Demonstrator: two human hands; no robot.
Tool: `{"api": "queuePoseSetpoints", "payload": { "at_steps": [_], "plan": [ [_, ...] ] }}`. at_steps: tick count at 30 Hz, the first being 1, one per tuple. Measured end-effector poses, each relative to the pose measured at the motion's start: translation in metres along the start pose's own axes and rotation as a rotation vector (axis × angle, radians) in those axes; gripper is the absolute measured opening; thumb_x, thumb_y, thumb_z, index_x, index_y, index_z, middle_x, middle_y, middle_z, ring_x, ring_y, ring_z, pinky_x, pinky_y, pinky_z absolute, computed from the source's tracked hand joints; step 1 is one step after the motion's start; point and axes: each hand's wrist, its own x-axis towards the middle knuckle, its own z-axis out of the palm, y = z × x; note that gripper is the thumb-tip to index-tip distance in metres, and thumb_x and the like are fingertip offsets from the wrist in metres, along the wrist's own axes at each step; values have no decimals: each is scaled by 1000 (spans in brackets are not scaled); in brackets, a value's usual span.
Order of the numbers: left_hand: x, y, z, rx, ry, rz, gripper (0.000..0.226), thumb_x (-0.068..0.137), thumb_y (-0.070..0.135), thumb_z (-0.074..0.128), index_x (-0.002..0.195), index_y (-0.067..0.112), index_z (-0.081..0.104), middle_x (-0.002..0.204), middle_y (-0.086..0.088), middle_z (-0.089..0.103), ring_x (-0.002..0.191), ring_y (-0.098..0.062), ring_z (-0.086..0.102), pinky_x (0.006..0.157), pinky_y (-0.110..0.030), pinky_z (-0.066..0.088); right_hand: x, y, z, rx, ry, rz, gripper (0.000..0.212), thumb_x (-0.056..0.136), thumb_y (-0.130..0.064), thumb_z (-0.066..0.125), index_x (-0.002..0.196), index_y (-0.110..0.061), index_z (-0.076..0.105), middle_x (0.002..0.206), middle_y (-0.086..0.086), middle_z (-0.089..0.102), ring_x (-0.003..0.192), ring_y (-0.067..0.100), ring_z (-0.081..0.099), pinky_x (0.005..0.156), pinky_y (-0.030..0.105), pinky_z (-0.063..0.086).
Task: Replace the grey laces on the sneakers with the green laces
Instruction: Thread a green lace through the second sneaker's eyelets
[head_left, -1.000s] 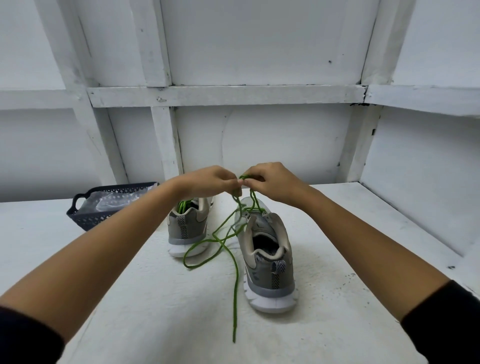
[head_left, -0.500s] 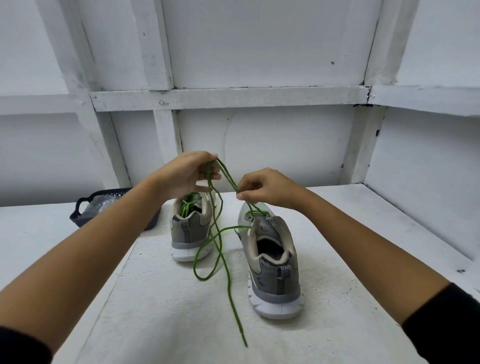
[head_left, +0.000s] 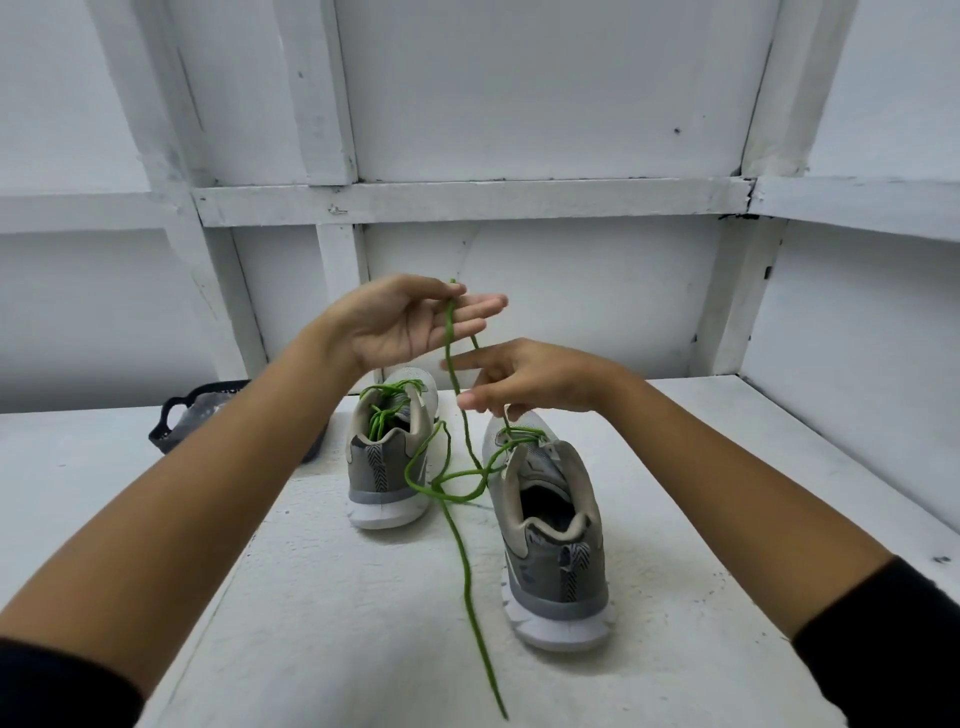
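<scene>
Head view: the left hand (head_left: 400, 327) is raised palm-up with its fingers (head_left: 478, 306) straight and wide, and the green lace (head_left: 449, 325) is draped over them. One strand drops from there between the right hand's (head_left: 535, 379) outstretched index finger and thumb. It loops beside the sneakers and trails across the bench (head_left: 337, 623) toward the camera. A thinner strand runs behind the right hand and comes out under its curled lower fingers. They may be pinching it, though motion blur keeps me from telling.

Just below those fingers stands the right sneaker (head_left: 556, 566), heel toward the camera, with the lace entering its top eyelets. Below the left fingers, the left sneaker (head_left: 387, 467) carries green lacing. Well left of the fingers, behind the left forearm, sits a dark basket (head_left: 179, 421).
</scene>
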Motion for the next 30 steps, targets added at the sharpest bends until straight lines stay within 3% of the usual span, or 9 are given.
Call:
{"api": "queuePoseSetpoints", "payload": {
  "at_steps": [3,6,8,10,15,19,23,26,30],
  "plan": [
    [10,-2,7,-59,23,52,31,97,-1,26,88,-10,54,96,-26,69,85,-26,72,75,-31,58,3,-3,6,54,-57,-37,20,94,-26,55,106,-15,67,72,-3,59,62,7,52,60,18,43],
    [17,-12,-1,-1,100,104,32,100,22,34,97,-1,55,98,-19,70,88,-26,71,75,-35,58,3,-2,-2,375,1,-98,26,99,-18,44,88,-6,64,67,1,66,57,8,60,53,17,47],
    [17,-27,-12,124,87,-2,48,97,46,33,117,6,48,95,-13,71,86,-23,69,75,-36,57,0,-3,-17,616,112,-150,29,100,-16,38,87,-3,61,65,3,68,55,10,63,52,18,51],
    [13,-43,-18,311,-17,-166,60,91,57,32,118,7,54,99,-12,71,92,-24,68,80,-36,55,0,-4,-33,821,270,-182,31,101,-17,35,86,-3,58,63,4,69,55,10,65,53,18,53],
    [14,-45,-20,398,-242,-205,20,84,22,57,89,9,72,90,-9,73,81,-18,71,71,-29,58,5,11,-56,1096,497,-127,25,101,-16,37,89,-7,56,64,4,69,57,11,67,53,20,54],
    [34,-29,-10,164,-38,-12,21,94,13,42,97,4,61,89,-9,74,81,-16,72,65,-26,58,1,29,-38,823,181,173,21,95,-2,35,97,-8,55,66,3,61,51,10,57,47,19,47],
    [55,-28,-3,-37,118,86,24,101,10,34,97,2,56,85,-12,74,77,-18,73,67,-28,60,-1,35,-20,577,-89,199,27,98,-7,36,111,-9,59,74,1,55,57,8,52,50,17,42],
    [65,-34,1,-82,168,120,26,102,11,32,96,2,56,90,-14,73,75,-19,72,68,-29,59,-1,37,-14,493,-104,120,17,97,-12,47,102,-10,63,75,0,58,60,6,55,52,15,42],
    [70,-41,-2,11,208,95,33,102,29,35,105,3,54,108,-13,66,81,-18,70,70,-27,58,3,40,-15,483,147,56,19,97,-11,49,86,-6,63,64,-1,63,52,4,57,49,13,44]
  ]
}}
